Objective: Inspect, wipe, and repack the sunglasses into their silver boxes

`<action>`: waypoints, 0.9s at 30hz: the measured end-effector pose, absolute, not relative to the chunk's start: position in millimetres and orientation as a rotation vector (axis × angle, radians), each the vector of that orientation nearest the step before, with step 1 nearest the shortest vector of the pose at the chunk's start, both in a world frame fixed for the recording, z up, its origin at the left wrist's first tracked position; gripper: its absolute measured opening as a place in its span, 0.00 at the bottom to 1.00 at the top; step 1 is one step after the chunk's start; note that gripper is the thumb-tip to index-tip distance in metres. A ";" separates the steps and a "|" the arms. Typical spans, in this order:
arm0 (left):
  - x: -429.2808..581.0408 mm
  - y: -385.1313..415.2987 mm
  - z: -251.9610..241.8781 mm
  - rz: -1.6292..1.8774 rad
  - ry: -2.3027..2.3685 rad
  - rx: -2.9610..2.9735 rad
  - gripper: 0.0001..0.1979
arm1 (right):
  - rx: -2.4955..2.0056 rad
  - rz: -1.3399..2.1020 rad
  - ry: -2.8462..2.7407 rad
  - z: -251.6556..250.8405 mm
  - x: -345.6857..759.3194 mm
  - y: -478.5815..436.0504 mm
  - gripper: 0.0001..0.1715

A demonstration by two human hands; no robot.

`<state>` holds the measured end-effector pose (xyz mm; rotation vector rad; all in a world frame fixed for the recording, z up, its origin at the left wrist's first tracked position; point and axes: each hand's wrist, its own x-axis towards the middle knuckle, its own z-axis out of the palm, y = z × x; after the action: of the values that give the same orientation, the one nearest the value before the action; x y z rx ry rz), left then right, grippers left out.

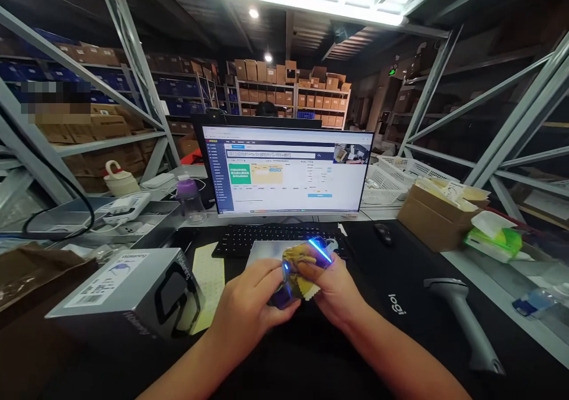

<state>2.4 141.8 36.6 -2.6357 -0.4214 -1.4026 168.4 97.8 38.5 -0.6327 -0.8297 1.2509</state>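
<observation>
In front of the keyboard (275,234), both hands close on a crumpled, glossy yellowish packet (299,259) with a zigzag lower edge. My left hand (253,293) pinches its left side, where a dark, bluish part shows between thumb and fingers. My right hand (335,284) grips the other side, its fingers pressed against the packet. A bright blue streak of light crosses the upper right of the packet. What lies inside it I cannot make out. Behind the hands, a pale flat thing (267,249) lies partly hidden.
A grey printed box (115,287) and yellow sheet (208,281) lie left. A barcode scanner (466,323), mouse (383,233) and open carton (433,219) stand right. The lit monitor (288,175) stands behind, with a purple-lidded bottle (190,201) beside it.
</observation>
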 end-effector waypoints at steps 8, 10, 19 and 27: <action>3.3 142.2 34.9 -1.258 -0.386 -2.618 0.08 | -0.779 1.079 -1.064 30.7 174.9 93.5 0.18; 4.4 141.9 34.2 -1.270 -0.390 -2.604 0.09 | -0.758 1.095 -1.071 28.5 172.7 94.1 0.18; -0.3 145.3 32.8 -1.371 -0.468 -2.588 0.06 | -0.551 1.399 -0.751 30.8 164.8 98.0 0.17; -6.4 148.0 38.3 -1.242 -0.470 -2.632 0.10 | -0.572 1.552 -0.742 35.7 171.5 98.5 0.24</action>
<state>-6.4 148.0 38.3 -2.6316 -0.4702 -1.2421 171.5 98.5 35.7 -0.5723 -0.7415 1.5517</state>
